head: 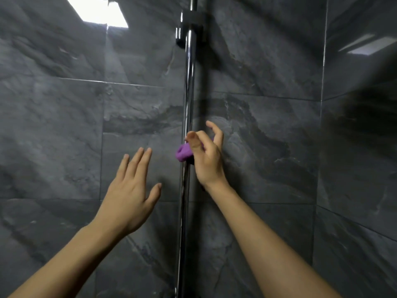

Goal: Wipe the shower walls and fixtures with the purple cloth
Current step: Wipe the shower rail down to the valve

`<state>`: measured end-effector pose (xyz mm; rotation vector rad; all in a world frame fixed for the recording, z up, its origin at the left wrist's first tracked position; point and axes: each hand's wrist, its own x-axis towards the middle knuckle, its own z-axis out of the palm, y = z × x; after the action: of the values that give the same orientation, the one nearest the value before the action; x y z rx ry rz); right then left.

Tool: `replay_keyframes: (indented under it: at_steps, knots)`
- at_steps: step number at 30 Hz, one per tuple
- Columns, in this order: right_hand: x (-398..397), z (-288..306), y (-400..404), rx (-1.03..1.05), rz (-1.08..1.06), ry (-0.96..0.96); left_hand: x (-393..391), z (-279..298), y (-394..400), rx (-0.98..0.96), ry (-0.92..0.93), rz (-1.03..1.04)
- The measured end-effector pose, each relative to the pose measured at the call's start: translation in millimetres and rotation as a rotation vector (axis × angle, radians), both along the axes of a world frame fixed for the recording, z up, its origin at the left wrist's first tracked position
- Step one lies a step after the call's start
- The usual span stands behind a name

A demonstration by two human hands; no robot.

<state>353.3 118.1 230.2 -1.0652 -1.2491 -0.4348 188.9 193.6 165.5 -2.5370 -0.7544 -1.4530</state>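
A chrome shower rail [189, 82] runs vertically down the middle of the dark grey marbled tile wall [64, 125]. The purple cloth [183, 153] is bunched around the rail at mid height. My right hand [207, 155] pinches the cloth against the rail between thumb and fingers, with the index finger lifted free. Left of the rail, my left hand [131, 196] is raised with straight spread fingers close to the wall, holding nothing; whether it touches the tile is unclear.
A black slider bracket [187, 29] sits on the rail near the top. A second tiled wall [361, 147] meets the back wall at a corner on the right. Ceiling lights reflect in the glossy tiles at upper left and upper right.
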Motion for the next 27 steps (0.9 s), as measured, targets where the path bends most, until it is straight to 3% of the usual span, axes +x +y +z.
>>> replay_keyframes:
  at_steps: [6, 12, 23, 27]
  knots:
    - [-1.2, 22.5, 11.0, 0.194, -0.224, 0.092, 12.5, 24.2, 14.3, -0.025, 0.025, 0.035]
    - [-12.4, 67.5, 19.5, 0.287, -0.144, 0.249, 24.0, 54.4, 22.6, -0.019, 0.021, 0.056]
    - [-2.5, 8.2, 21.3, 0.162, -0.243, -0.228, 17.6, 62.5, 34.6, 0.015, -0.001, 0.056]
    - [-4.2, 34.1, 14.9, 0.172, -0.173, -0.12, 12.8, 57.4, 33.5, -0.024, 0.032, 0.066]
